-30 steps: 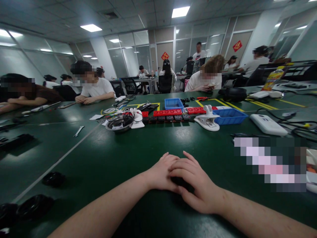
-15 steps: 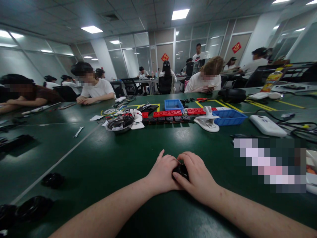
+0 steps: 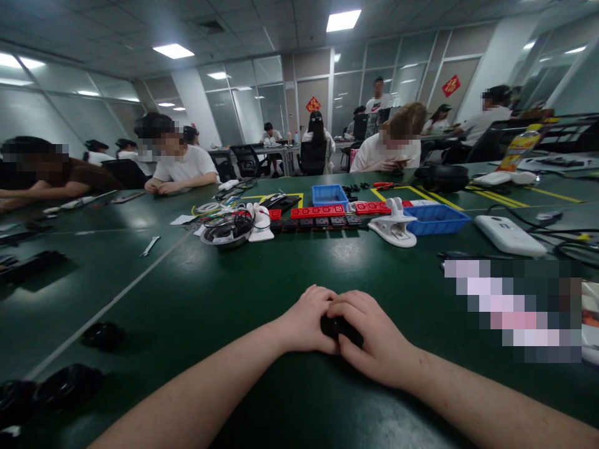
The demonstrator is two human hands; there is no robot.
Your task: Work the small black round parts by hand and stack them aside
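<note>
One black piece sits between the two hands, near side of the table, about the middle; mostly covered, so its full shape, and whether it rests on the tabletop, cannot be told. Right hand: half closed, fingers arched over the piece's far side, thumb along its near side, holding it. Left hand: palm down, curved against the piece's left side; fingertips hidden, so cannot tell whether it grips or only steadies. Risk, as judged: the surface looks smooth and shiny, so the piece could slip or roll if the right thumb eased off while the left hand bore only lightly. Second risk: the hands hide most of it, so a poorly seated finger could go unnoticed. Outward, near left: three more black items, well apart from the hands; a forearm swung wide could knock them. Farther left, a wrench. Far side, middle: metal bowl heaped with wires, row of red blocks, white clip beside a blue tray. Right: white box near loose cables, which could snag a passing sleeve.
</note>
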